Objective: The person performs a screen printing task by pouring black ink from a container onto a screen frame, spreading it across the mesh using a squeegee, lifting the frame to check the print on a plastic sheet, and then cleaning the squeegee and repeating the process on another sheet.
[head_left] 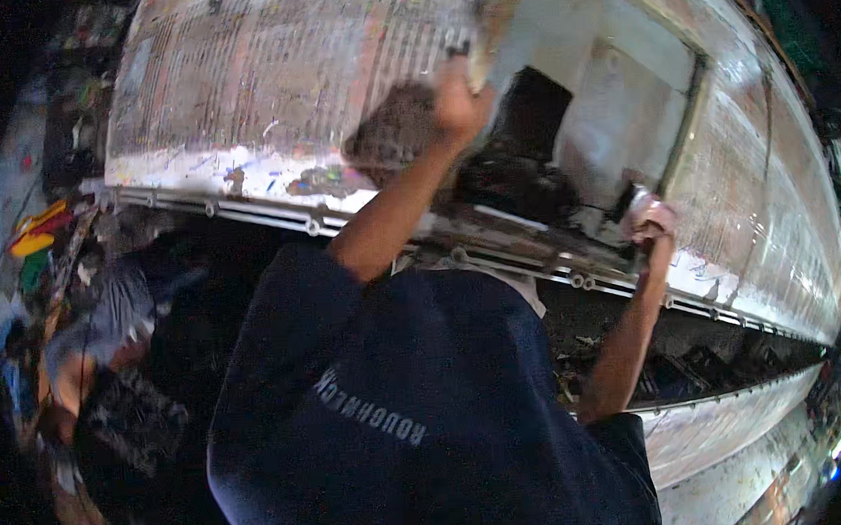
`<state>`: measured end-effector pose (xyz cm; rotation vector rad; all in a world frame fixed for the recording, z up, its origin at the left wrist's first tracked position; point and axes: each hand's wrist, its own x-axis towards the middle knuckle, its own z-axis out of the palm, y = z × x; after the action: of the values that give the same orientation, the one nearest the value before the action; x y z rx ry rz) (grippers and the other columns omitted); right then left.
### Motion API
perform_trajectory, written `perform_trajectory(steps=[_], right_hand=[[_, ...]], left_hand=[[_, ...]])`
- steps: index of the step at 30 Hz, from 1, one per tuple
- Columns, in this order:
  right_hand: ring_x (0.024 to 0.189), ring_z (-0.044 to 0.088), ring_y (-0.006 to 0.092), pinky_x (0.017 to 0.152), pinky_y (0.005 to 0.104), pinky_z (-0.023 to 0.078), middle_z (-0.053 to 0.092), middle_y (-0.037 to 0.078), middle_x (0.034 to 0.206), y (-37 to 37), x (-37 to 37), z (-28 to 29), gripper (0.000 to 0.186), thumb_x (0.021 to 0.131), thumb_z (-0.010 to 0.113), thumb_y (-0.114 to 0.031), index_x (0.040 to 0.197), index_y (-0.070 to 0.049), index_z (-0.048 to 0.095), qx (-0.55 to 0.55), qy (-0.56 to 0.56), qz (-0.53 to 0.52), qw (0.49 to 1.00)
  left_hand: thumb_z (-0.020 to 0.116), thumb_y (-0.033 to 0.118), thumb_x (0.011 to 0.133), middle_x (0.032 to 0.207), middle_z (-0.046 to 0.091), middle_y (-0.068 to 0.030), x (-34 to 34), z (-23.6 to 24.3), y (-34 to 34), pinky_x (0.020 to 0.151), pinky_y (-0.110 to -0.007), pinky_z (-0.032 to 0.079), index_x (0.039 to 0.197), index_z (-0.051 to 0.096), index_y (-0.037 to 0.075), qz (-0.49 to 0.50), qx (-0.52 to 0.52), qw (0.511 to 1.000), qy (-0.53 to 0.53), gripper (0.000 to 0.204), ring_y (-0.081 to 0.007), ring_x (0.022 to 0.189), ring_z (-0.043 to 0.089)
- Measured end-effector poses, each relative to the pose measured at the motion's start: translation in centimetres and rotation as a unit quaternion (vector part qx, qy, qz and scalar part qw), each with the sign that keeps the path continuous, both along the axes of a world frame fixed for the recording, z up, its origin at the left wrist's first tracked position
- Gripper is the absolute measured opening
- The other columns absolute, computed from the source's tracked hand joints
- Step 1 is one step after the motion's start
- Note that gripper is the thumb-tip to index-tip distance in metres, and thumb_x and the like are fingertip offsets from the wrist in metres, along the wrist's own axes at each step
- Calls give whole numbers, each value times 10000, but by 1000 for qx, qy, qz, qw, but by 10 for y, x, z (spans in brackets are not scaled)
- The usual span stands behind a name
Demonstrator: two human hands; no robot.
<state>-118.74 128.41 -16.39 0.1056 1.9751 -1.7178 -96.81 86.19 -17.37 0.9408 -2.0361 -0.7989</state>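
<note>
A large rectangular frame (693, 106) with a thin rim and a pale, dark-stained panel lies across the long table in front of me. It looks like a printing screen. My left hand (460, 104) is closed at the frame's left edge, smeared a little by motion. A small dark piece (458, 48) shows just beyond its fingers. My right hand (648, 220) is curled closed at the frame's near right corner. A dark patch (531, 109) covers the panel's middle, and wet-looking dark stuff (512, 186) lies along its near side.
The long table (268, 71) has a worn, streaked, paint-spotted top. A metal rail (314, 227) with ring-shaped stops runs along its near edge. Another long table (733, 422) stands at the lower right. At the left are another person (112, 374) and yellow and red items (38, 230).
</note>
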Motion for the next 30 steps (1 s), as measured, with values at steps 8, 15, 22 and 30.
perform_trajectory(steps=[8, 15, 22, 30], right_hand=[[668, 621, 177, 624, 311, 512, 640, 37, 782, 84, -116, -3, 208, 849, 617, -183, 962, -31, 703, -65, -92, 43, 993], [633, 574, 144, 638, 314, 489, 640, 33, 834, 102, -57, -43, 242, 793, 699, -159, 964, 11, 701, 43, -27, -81, 995], [989, 696, 216, 791, 345, 587, 711, 118, 1083, 97, -52, -33, 418, 814, 706, -179, 1183, 16, 682, 80, -48, -41, 995], [1089, 672, 340, 969, 437, 519, 707, 126, 1185, -77, 38, 48, 439, 772, 666, -1, 1172, -166, 739, 362, 293, 437, 770]], left_hand=[[704, 197, 861, 1142, 466, -329, -84, -30, 130, 917, -573, 450, 1437, 382, -84, -7, 50, 998, 29, 716, -533, 1044, 515], [632, 212, 897, 1111, 467, -273, -62, -23, 130, 936, -548, 438, 1397, 401, -54, -4, 60, 992, -114, 612, -497, 1031, 510], [650, 233, 877, 1138, 521, -254, -63, -37, 132, 929, -620, 390, 1222, 509, -17, 54, -57, 976, -205, 449, -466, 1095, 516], [639, 304, 924, 1141, 544, -283, -56, -59, 127, 955, -608, 392, 1242, 534, -42, 19, 108, 981, -158, 482, -468, 1079, 528]])
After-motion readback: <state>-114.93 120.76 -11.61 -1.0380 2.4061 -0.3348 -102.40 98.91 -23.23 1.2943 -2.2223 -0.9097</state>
